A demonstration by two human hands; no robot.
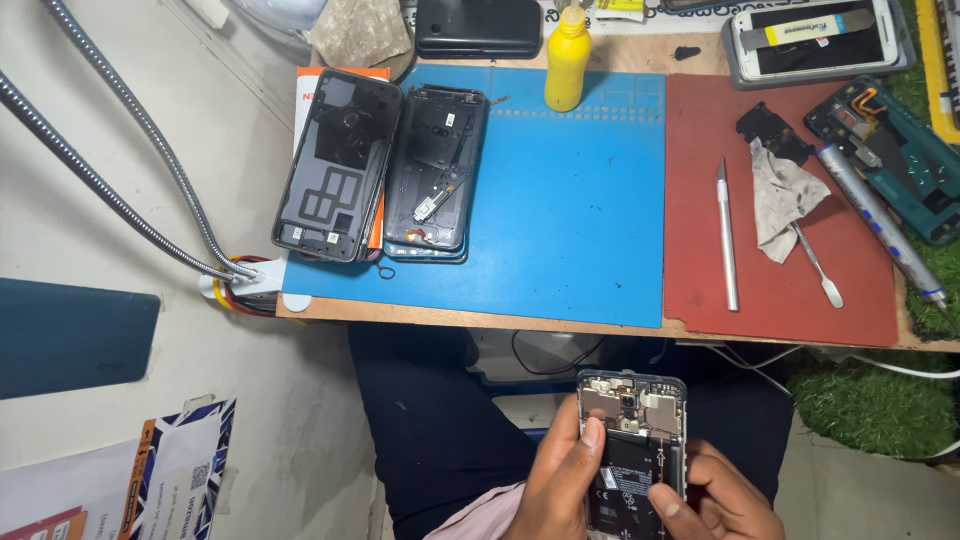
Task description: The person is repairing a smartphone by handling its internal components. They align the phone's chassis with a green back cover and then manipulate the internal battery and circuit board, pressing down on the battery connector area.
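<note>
Both hands are down below the front edge of the bench, over the lap, wrapped around an opened phone (632, 440) with its back off — board and battery showing. Left hand (562, 480) grips the phone's left side, thumb pressed across the middle of it. Right hand (722, 498) holds the lower right side, thumb on the battery area.

Up on the bench: a blue mat (560, 200) with a back cover (338, 165) and another stripped phone (437, 170) lying side by side at its left end, touching or nearly so. A yellow bottle (567, 58) stands at the mat's back edge. The red mat (780, 290) sits just to the right — a knife (727, 235), a crumpled cloth (785, 195) and a metal spudger (818, 265) on it, a grey pen-shaped tool (878, 220) along its right edge.
</note>
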